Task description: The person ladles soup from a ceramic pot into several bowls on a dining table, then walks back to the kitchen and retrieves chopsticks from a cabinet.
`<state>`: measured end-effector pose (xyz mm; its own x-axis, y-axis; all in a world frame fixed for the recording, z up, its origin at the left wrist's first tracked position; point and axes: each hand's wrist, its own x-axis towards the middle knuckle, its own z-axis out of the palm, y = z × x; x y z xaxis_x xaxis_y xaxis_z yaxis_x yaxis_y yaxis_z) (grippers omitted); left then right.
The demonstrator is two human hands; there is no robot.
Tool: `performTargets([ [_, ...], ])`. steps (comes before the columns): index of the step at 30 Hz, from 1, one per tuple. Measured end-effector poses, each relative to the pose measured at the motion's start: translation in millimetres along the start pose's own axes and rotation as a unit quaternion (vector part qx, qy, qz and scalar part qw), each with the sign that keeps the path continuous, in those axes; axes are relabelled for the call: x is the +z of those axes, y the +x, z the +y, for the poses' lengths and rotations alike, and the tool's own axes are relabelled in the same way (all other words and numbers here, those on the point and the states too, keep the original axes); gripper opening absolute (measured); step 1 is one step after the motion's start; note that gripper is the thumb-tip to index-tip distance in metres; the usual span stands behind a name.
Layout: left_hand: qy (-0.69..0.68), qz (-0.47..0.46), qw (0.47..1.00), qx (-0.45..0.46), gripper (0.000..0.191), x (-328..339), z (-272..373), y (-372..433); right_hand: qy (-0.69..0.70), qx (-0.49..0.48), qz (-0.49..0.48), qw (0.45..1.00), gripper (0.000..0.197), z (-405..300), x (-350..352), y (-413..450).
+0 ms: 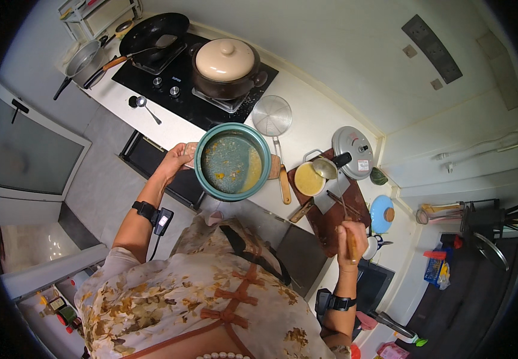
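My left hand point(176, 164) grips the left handle of a teal pot point(233, 196), which is held up at the counter's edge. Thin yellow liquid point(253, 172) pools along the pot's right side, and orange bits stick to its bottom. In my right hand point(349, 244) is the wooden handle of a metal ladle point(324, 168). The ladle's bowl hangs over the edge of a bowl of yellow soup point(309, 178). That bowl stands on a brown cutting board point(324, 229), beside a cleaver point(329, 199) and dark chopsticks point(337, 199).
A lidded clay pot point(225, 67) and a black wok point(151, 36) stand on the gas stove point(169, 85). A wire strainer point(272, 116) lies right of the stove. Farther right are a pressure-cooker lid point(352, 150) and a blue lid point(381, 213). A spoon point(149, 110) lies at the front left.
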<state>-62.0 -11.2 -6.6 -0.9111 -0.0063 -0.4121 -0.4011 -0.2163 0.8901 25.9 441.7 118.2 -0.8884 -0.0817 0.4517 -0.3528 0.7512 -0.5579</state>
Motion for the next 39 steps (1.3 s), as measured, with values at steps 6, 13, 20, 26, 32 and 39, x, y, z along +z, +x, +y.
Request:
performTargets([
  [6,0.037,0.007,0.999,-0.009,0.021,-1.7,1.0,1.4,0.168,0.217,0.148,0.95,0.013,6.9,5.5,-10.1],
  [13,0.03,0.008,0.999,-0.01,0.02,0.2,-0.2,1.7,0.357,0.306,0.3,0.83,0.016,49.7,7.3,-28.9],
  [20,0.046,0.023,0.999,-0.015,0.019,1.5,-1.0,2.5,0.636,0.437,0.451,0.449,0.034,128.1,22.5,-104.9],
  [26,0.046,0.013,0.999,-0.015,0.02,3.9,2.8,1.3,0.703,0.421,0.452,0.352,0.046,158.0,50.3,-131.0],
  [32,0.049,0.03,0.998,-0.031,0.021,1.8,2.2,2.5,0.763,0.392,0.455,0.238,0.055,171.0,81.7,-125.4],
  [39,0.064,0.023,0.997,-0.019,0.02,-3.3,-0.3,2.9,0.778,0.411,0.387,0.276,0.055,187.0,109.2,-133.8],
])
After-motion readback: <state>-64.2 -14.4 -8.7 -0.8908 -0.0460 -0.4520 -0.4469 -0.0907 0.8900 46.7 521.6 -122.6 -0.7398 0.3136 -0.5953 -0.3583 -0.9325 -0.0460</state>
